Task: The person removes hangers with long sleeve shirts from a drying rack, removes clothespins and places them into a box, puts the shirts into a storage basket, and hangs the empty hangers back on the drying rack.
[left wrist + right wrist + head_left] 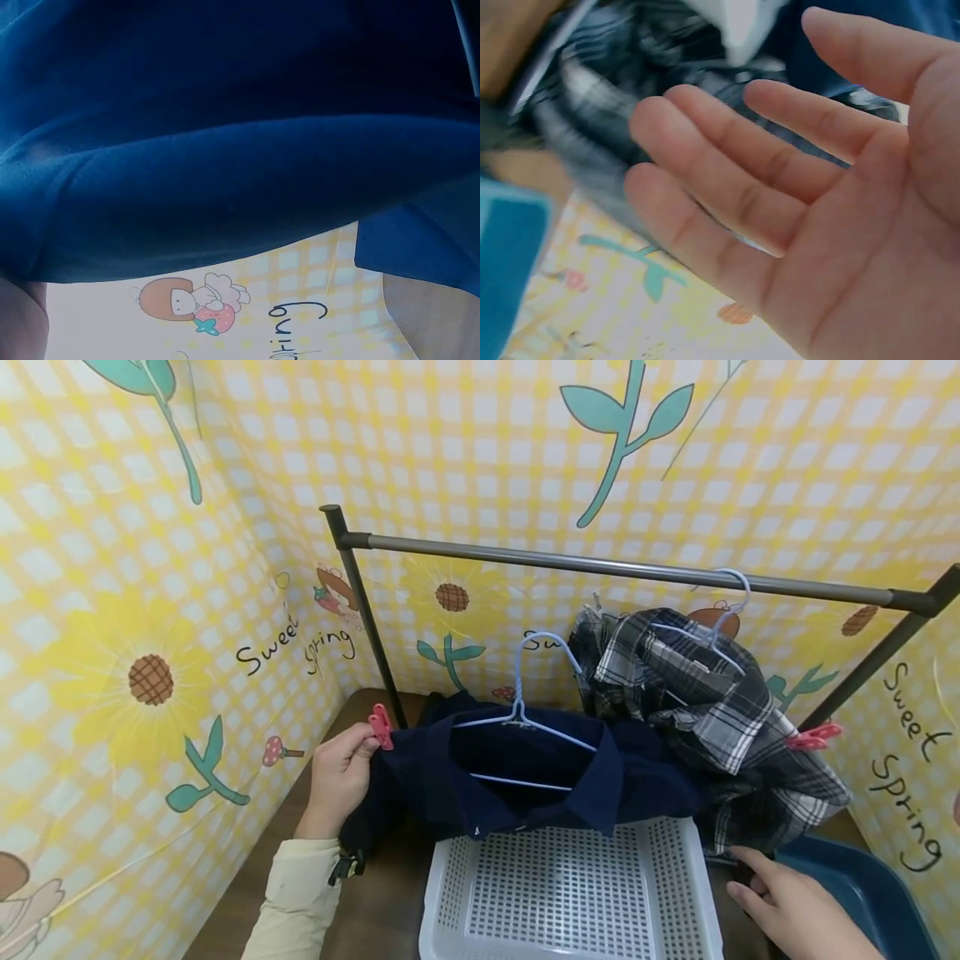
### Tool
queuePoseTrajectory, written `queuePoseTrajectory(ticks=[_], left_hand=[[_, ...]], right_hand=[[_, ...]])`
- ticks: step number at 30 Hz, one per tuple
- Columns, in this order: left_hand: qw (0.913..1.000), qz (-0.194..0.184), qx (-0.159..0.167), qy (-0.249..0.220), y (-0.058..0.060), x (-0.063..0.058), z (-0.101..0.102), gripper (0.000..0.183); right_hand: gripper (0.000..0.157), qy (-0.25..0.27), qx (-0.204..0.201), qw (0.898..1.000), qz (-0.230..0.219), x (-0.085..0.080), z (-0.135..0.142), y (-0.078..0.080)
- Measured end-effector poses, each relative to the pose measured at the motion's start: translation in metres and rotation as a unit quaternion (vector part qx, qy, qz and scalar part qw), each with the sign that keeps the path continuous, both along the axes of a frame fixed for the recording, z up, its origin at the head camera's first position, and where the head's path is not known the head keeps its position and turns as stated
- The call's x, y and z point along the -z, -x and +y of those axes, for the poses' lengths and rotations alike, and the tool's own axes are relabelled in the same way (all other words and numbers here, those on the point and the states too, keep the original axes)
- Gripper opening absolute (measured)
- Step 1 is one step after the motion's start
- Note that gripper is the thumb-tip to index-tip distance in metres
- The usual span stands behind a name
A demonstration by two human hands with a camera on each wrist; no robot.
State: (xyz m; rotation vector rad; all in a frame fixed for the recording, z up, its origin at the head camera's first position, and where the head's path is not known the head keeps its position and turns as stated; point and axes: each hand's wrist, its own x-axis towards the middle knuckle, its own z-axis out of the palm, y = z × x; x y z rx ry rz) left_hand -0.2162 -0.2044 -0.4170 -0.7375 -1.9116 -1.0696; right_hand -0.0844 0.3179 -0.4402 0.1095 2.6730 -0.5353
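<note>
A navy collared shirt (pixel 427 768) on a light blue hanger (pixel 517 702) lies over the back of a white basket (pixel 442 902). Its hook stands free, below the rail. My left hand (pixel 343 768) grips the shirt's left shoulder, right beside a red clothespin (pixel 382 727). Navy cloth fills most of the left wrist view and hides nearly all of that hand. My right hand (pixel 798 897), fingers spread and palm bare in the right wrist view, is near the hem of a black-and-white plaid shirt (pixel 675 660). That shirt hangs from the rail on another hanger (pixel 731 602).
A grey metal rail (pixel 525 557) on dark posts spans the back. Another red clothespin (pixel 816 737) sits at the plaid shirt's shoulder. At the right, a blue basin (pixel 862 877) stands on the brown table (pixel 375 910). Yellow checked cloth (pixel 465 452) walls the space.
</note>
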Motion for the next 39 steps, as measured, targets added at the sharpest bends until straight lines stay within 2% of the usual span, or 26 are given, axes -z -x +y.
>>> queuePoseTrajectory(ticks=[5, 8, 12, 17, 19, 23, 25, 30, 34, 39], left_hand=[[0.9999, 0.002, -0.012, 0.004, -0.001, 0.001, 0.001, 0.014], [0.9998, 0.004, -0.017, 0.005, 0.000, 0.004, 0.000, 0.014], [0.9998, 0.002, -0.019, 0.005, 0.000, 0.007, -0.001, 0.015], [0.9999, -0.010, -0.011, -0.003, -0.002, 0.012, -0.003, 0.010], [0.9998, -0.018, -0.006, -0.004, -0.004, 0.012, -0.003, 0.008], [0.9995, -0.030, -0.007, 0.000, -0.008, 0.010, -0.001, 0.012], [0.9996, -0.027, -0.008, 0.003, -0.010, 0.010, 0.000, 0.014], [0.9996, -0.025, -0.013, 0.003, -0.010, 0.012, 0.000, 0.014], [0.9993, -0.031, -0.019, 0.005, -0.009, 0.014, 0.000, 0.015], [0.9995, -0.026, -0.014, 0.013, -0.007, 0.015, 0.002, 0.013]], right_hand=[[0.053, 0.024, -0.018, 0.996, 0.083, -0.028, -0.025, -0.001], [0.041, 0.043, -0.035, 0.985, 0.165, -0.043, -0.042, -0.002], [0.028, 0.074, -0.069, 0.952, 0.288, -0.057, -0.063, 0.000], [0.025, 0.116, -0.091, 0.913, 0.381, -0.064, -0.084, 0.005], [0.024, 0.127, -0.099, 0.902, 0.401, -0.066, -0.091, 0.007], [0.022, 0.139, -0.118, 0.892, 0.414, -0.072, -0.105, 0.011], [0.023, 0.153, -0.136, 0.882, 0.424, -0.076, -0.112, 0.014], [0.026, 0.196, -0.175, 0.846, 0.464, -0.089, -0.132, 0.020], [0.026, 0.241, -0.172, 0.825, 0.482, -0.102, -0.150, 0.024], [0.026, 0.334, -0.194, 0.778, 0.496, -0.112, -0.182, 0.034]])
